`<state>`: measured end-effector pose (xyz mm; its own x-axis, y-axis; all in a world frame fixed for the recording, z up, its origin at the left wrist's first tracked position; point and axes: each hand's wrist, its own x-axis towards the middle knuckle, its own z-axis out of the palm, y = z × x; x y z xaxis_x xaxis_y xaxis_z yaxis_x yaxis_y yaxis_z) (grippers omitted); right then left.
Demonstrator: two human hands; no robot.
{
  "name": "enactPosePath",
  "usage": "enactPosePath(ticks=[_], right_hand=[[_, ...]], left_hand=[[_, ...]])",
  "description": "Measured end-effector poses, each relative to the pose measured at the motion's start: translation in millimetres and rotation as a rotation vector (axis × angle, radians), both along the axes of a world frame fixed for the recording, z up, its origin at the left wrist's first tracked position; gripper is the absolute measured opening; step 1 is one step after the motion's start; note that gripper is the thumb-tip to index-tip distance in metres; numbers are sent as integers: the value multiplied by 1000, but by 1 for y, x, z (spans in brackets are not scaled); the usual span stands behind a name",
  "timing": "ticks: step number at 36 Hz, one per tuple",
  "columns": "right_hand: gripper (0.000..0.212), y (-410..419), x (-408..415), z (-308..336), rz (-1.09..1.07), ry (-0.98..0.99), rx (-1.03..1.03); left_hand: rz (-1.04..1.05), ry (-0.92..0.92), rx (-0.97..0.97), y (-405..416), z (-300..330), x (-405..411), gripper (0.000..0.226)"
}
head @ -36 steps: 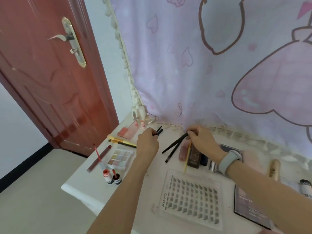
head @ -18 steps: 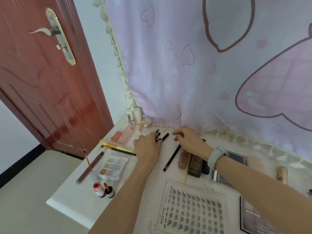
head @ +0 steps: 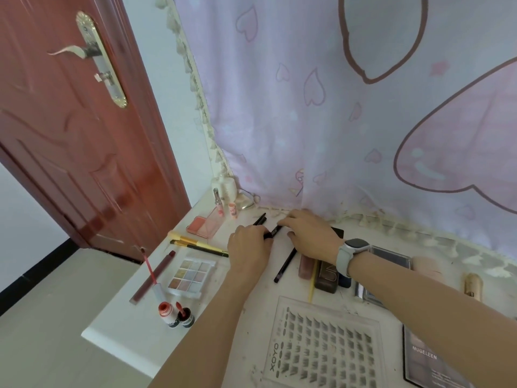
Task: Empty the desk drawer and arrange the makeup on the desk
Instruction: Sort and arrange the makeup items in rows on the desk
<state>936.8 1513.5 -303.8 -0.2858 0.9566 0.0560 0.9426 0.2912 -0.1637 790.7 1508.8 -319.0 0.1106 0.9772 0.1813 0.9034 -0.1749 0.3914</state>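
Observation:
On the white desk (head: 126, 329), my left hand (head: 247, 247) is shut around two thin black makeup pencils (head: 260, 219) near the back edge. One points toward the curtain. The other, printed with white lettering (head: 272, 232), runs right to my right hand (head: 310, 233), whose fingertips pinch its far end. A third black pencil (head: 285, 264) lies loose on the desk just below my right hand. The drawer is out of sight.
Left of my hands lie a blush compact (head: 205, 225), two brushes (head: 195, 243), an eyeshadow palette (head: 190, 275) and two lip tint bottles (head: 176, 317). A lash tray (head: 321, 348), brown tube (head: 327, 278) and dark palette (head: 428, 359) sit nearer. A curtain (head: 335, 121) hangs behind, a door (head: 70, 135) stands left.
My right hand set one black pencil down on the desk and carried another leftward to my left hand. Both hands have shifted slightly toward the curtain.

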Motion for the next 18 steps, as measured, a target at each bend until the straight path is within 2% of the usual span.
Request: enactPosePath(ticks=[3,9,14,18], right_hand=[[38,5,-5,-2,34,-32,-41],[26,12,-7,-1,132,-177,23],[16,15,-6,7,266,-346,12],[15,10,6,16,327,-333,46]], left_hand=[[-1,-42,-19,-2,2,-2,18],[14,-83,-34,-3,3,-6,18],[58,-247,-14,-1,5,-10,20],[106,-354,83,3,13,-15,25]])
